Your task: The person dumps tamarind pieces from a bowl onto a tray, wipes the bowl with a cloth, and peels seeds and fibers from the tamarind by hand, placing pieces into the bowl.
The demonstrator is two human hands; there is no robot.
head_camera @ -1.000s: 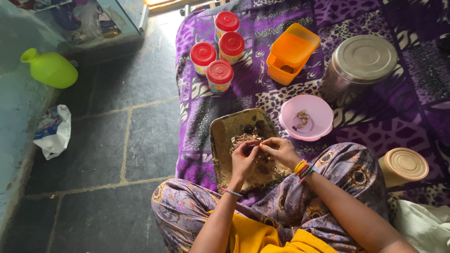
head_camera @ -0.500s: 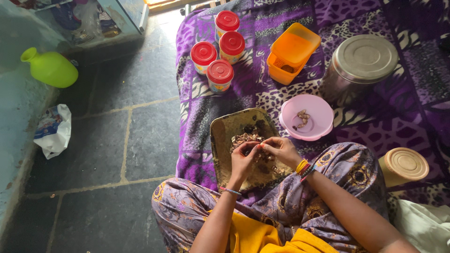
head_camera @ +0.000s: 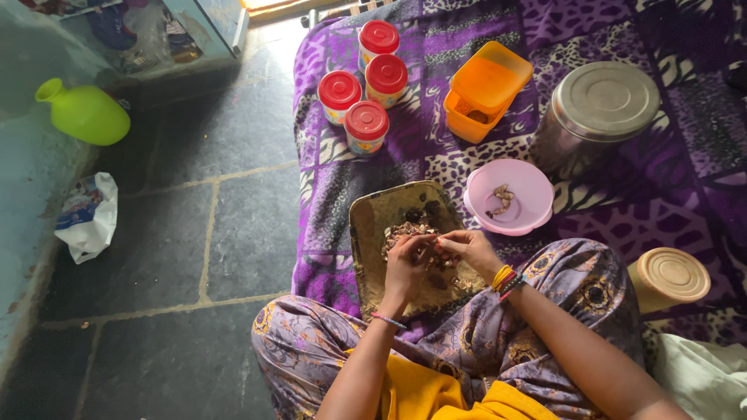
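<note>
The left forearm rises from the lower middle of the view, a thin bracelet at the wrist, and bends the left hand (head_camera: 406,264) down over a worn brass-coloured tray (head_camera: 372,225) that rests on the person's lap and the purple patterned cloth (head_camera: 622,194). Its fingers are curled inward and drawn close together, tips resting in a heap of small brown husked pieces (head_camera: 405,232) near the tray's middle; they seem to pinch one piece, though the bits are too small to be sure.

The right forearm comes in from the lower right, yellow and dark bangles at the wrist, with the right hand (head_camera: 469,249) turned toward the left one so the fingertips nearly meet. Its fingers are bent and pressed together, thumb against forefinger, over the same heap.

Just beyond the tray's right corner stands a pink bowl (head_camera: 510,196) with a few brown pieces inside. Farther up the cloth are four red-lidded jars (head_camera: 366,120), an open orange box (head_camera: 484,89) and a steel canister (head_camera: 595,113) with its lid on. A round wooden-topped container (head_camera: 669,276) sits near the right knee. A green jug (head_camera: 84,113) lies on the stone floor far to the left.
</note>
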